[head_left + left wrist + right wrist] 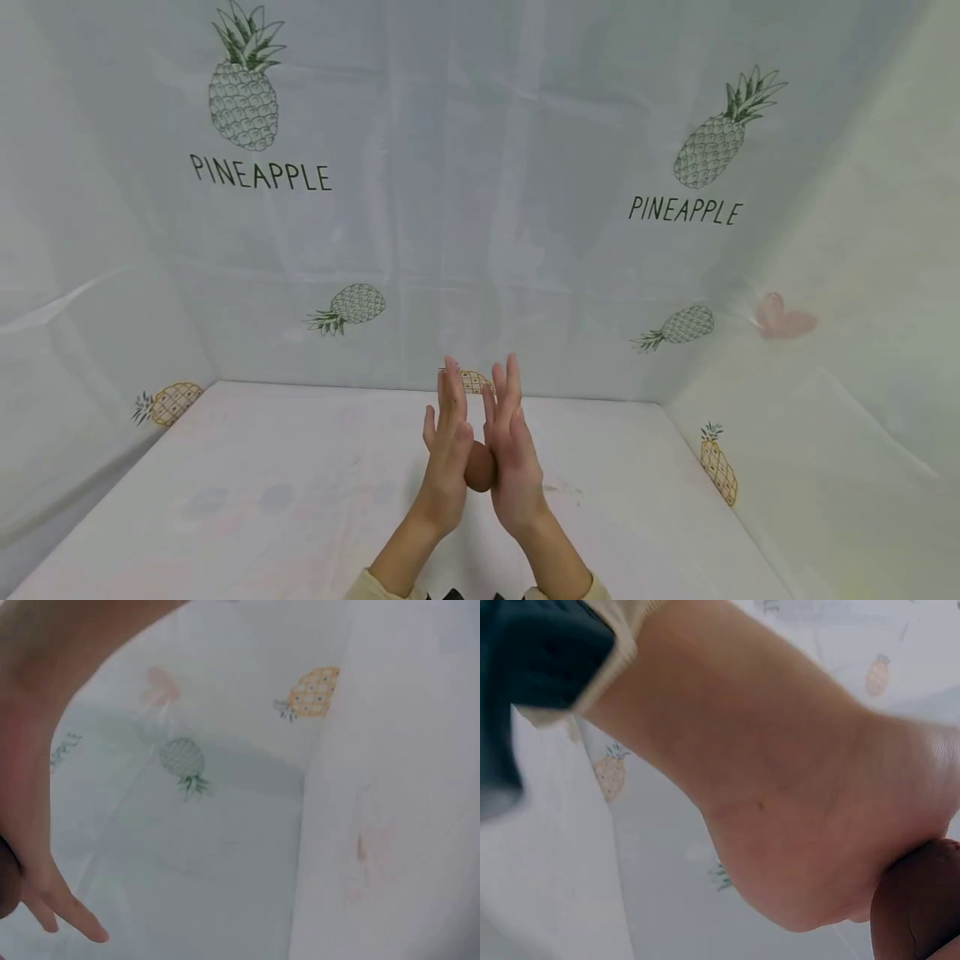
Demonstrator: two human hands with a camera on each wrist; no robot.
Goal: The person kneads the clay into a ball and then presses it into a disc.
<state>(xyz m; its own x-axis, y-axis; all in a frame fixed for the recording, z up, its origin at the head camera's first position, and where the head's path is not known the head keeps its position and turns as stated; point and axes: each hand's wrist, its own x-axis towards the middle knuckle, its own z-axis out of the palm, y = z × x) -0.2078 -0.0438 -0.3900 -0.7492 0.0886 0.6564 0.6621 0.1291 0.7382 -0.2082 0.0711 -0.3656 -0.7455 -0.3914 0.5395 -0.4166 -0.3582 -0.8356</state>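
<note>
Gripping a brown ball [480,468] between two facing palms: left hand [447,467] on one side, right hand [517,471] on the other. Clamped flat on the ball from both sides, with fingers straight and pointing away, toward the back edge of the worktop [637,517]. Seen only in part in both wrist views, though showing a fine crack on the ball in the right one (shaded there, so darker than in the head view). Placed over the worktop, about midway between its left and right edges (height above it hard to tell).

Farther out, cream sleeves [377,588] at both wrists, with a dark device [547,660] at the right cuff. Between the right hand and the right edge, a small brownish smear [562,489]; toward the left edge, faint bluish spots [206,500]. Beyond the back edge, a pale sheet [480,208] printed with green pineapples [243,104]; on the right side, a pinkish heart [783,321].
</note>
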